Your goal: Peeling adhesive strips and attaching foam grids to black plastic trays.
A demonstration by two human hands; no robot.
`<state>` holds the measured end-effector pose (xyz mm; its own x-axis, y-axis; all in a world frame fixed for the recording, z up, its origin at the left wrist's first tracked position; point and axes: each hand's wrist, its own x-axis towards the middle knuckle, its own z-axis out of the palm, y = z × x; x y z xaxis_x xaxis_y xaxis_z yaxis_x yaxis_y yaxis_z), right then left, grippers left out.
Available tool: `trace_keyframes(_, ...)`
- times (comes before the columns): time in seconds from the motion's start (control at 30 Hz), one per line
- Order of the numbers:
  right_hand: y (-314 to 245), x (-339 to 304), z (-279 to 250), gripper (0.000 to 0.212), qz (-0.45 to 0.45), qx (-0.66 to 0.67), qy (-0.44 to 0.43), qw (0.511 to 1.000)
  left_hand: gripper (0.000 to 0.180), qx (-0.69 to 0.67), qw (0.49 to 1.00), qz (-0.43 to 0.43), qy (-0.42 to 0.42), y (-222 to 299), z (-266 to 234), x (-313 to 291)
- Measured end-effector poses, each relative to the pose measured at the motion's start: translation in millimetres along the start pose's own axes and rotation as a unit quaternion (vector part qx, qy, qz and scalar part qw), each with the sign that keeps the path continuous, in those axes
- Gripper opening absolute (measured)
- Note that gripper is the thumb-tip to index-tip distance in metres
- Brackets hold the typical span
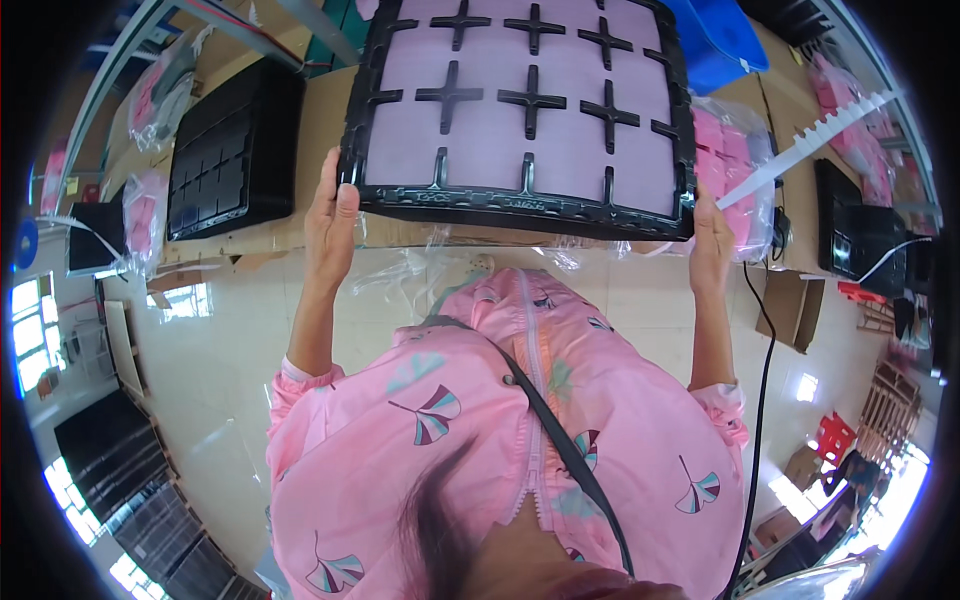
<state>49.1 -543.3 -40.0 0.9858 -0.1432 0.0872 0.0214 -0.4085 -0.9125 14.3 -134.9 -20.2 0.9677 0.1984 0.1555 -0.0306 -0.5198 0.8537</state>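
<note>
A large black plastic tray [530,203] with cross-shaped ribs lies in front of me, pale lilac panels [470,135] showing between the ribs. At its near left corner, my left hand [332,220] grips the side, thumb toward me and fingers along the outer wall. My right hand [710,245] holds the opposite near corner, its fingers partly hidden by the tray's edge. The tray's far end runs out of the picture. Whether its underside rests on the bench cannot be made out.
A cardboard-covered bench [320,110] carries a stack of black trays [240,150] at left. Clear bags of pink pieces [735,170], a white notched strip [800,150] and a blue bin [715,40] are at right. A black cable [762,380] hangs beside my right arm.
</note>
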Motion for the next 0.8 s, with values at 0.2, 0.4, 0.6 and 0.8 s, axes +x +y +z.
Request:
trace_keyframes(0.2,-9.8,0.4,9.9,0.057,0.0,0.009,-0.001,1.0,0.054,-0.068,0.996,-0.052,0.024,-11.7,8.5,3.2)
trace_keyframes(0.4,-38.3,26.5,23.5,0.071,-0.006,-0.08,-0.034,0.996,0.056,-0.092,0.992,-0.07,0.044,-11.6,9.9,3.3)
trace_keyframes(0.6,-27.7,29.4,13.5,0.064,-0.058,-0.025,-0.086,0.994,0.047,-0.108,0.99,-0.04,0.084,-14.2,16.2,0.5)
trace_keyframes(0.8,-17.1,30.7,11.3,0.048,-0.02,0.06,-0.05,0.997,0.067,0.016,0.995,0.054,0.086,-14.7,18.8,-2.8)
